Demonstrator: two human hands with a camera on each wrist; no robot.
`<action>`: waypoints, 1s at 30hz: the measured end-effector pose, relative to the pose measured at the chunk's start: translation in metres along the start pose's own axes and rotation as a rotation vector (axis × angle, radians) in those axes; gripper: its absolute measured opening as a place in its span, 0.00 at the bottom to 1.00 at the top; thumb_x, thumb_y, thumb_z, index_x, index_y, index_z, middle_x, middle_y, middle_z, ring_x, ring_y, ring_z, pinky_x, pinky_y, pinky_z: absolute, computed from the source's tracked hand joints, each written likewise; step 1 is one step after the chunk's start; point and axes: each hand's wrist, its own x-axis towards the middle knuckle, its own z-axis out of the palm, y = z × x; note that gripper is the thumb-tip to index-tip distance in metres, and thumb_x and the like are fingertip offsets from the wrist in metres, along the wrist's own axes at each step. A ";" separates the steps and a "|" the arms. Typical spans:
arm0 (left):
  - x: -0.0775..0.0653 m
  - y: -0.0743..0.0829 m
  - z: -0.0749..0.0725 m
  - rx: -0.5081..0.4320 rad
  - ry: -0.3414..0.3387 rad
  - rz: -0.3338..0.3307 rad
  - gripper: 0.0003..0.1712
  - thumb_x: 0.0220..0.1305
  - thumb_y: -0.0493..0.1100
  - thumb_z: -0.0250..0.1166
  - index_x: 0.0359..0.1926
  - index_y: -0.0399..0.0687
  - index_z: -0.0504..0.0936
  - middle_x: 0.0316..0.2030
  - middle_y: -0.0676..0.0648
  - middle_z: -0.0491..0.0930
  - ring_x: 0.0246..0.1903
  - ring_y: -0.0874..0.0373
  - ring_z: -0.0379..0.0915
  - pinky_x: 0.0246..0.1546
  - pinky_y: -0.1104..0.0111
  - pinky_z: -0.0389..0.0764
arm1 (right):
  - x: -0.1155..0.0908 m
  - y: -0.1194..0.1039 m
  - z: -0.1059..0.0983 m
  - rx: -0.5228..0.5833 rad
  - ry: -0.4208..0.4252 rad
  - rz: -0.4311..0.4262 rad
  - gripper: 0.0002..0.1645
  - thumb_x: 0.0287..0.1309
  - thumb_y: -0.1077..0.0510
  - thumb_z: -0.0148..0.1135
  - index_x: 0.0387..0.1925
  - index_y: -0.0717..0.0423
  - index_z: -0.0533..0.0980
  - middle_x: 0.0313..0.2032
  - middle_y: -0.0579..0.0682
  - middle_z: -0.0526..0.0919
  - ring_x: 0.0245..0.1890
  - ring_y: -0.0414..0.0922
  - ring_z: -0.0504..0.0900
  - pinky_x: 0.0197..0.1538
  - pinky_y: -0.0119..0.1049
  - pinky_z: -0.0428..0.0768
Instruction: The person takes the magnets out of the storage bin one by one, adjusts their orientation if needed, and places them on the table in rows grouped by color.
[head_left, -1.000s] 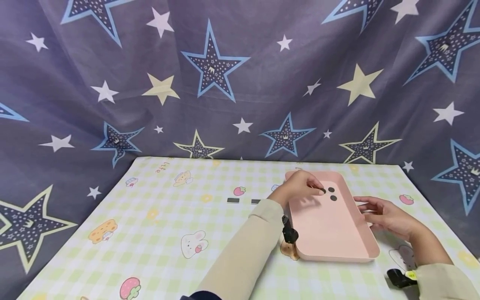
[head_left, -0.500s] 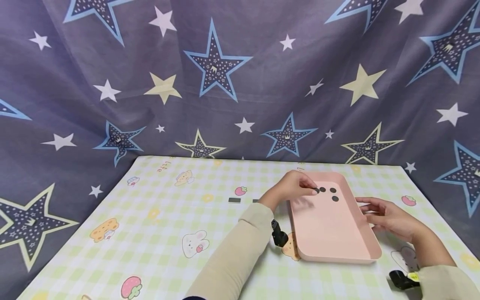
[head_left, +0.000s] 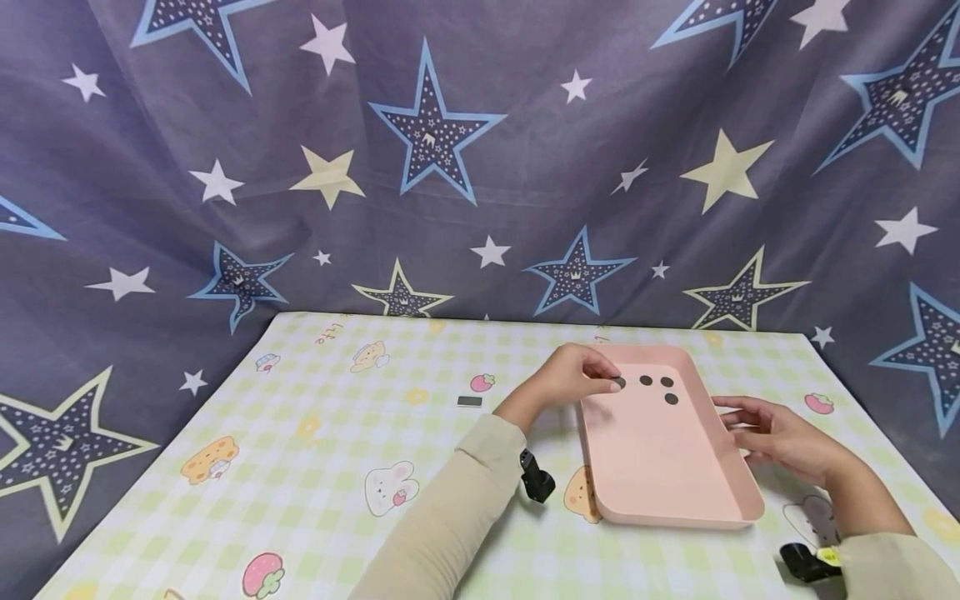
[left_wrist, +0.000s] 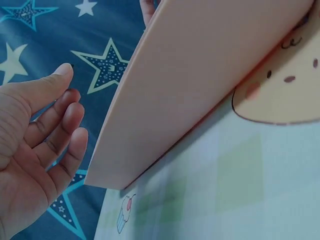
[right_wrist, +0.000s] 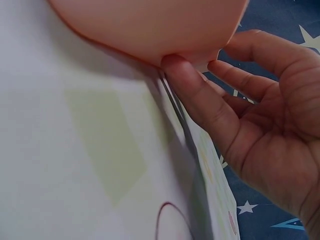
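Note:
A pink rectangular tray (head_left: 667, 467) stands on the table, with three small black discs near its far end, one disc (head_left: 646, 380) being the leftmost on the floor. My left hand (head_left: 566, 375) reaches over the tray's left wall and pinches another black disc (head_left: 618, 382) between thumb and fingers. In the left wrist view only a dark sliver shows past the thumb tip of the left hand (left_wrist: 40, 120). My right hand (right_wrist: 270, 110) rests thumb and fingertips against the outside of the tray's right wall (right_wrist: 150, 30), with its fingers loosely spread.
A dark flat rectangle (head_left: 469, 401) lies on the checked tablecloth (head_left: 315, 500), left of the tray. A star-patterned curtain (head_left: 450, 208) hangs behind the table's far edge. My left forearm (head_left: 442, 508) crosses the cloth in front of the tray's left side.
My left hand has moved left across the tray, leaving a third black disc on its floor and holding another. Its wrist now covers a second dark rectangle. The right hand stays at the wall.

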 end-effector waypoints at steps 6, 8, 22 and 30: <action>-0.008 0.000 -0.011 0.009 0.024 0.015 0.07 0.59 0.40 0.72 0.39 0.44 0.88 0.34 0.56 0.85 0.33 0.69 0.77 0.40 0.78 0.77 | 0.001 -0.001 0.000 0.009 -0.004 -0.001 0.29 0.69 0.68 0.52 0.63 0.37 0.68 0.52 0.46 0.77 0.48 0.42 0.81 0.44 0.45 0.84; -0.012 -0.001 -0.015 0.016 0.031 0.017 0.08 0.59 0.41 0.72 0.39 0.45 0.88 0.34 0.55 0.85 0.34 0.68 0.77 0.39 0.77 0.77 | 0.001 -0.001 0.000 0.011 -0.007 -0.002 0.29 0.69 0.68 0.51 0.63 0.36 0.68 0.52 0.46 0.78 0.48 0.42 0.81 0.44 0.45 0.84; -0.043 -0.019 -0.045 0.062 0.067 0.007 0.09 0.60 0.41 0.71 0.41 0.45 0.87 0.35 0.54 0.85 0.35 0.65 0.76 0.38 0.73 0.79 | 0.000 0.001 -0.001 0.024 -0.014 0.007 0.29 0.68 0.69 0.51 0.63 0.38 0.68 0.52 0.47 0.78 0.48 0.42 0.81 0.44 0.46 0.84; -0.058 -0.022 -0.064 0.096 0.088 0.017 0.08 0.60 0.39 0.71 0.41 0.41 0.87 0.34 0.50 0.85 0.34 0.63 0.77 0.36 0.73 0.80 | 0.000 0.000 -0.001 0.023 -0.012 0.009 0.29 0.68 0.69 0.51 0.63 0.37 0.68 0.52 0.47 0.78 0.48 0.42 0.81 0.44 0.45 0.84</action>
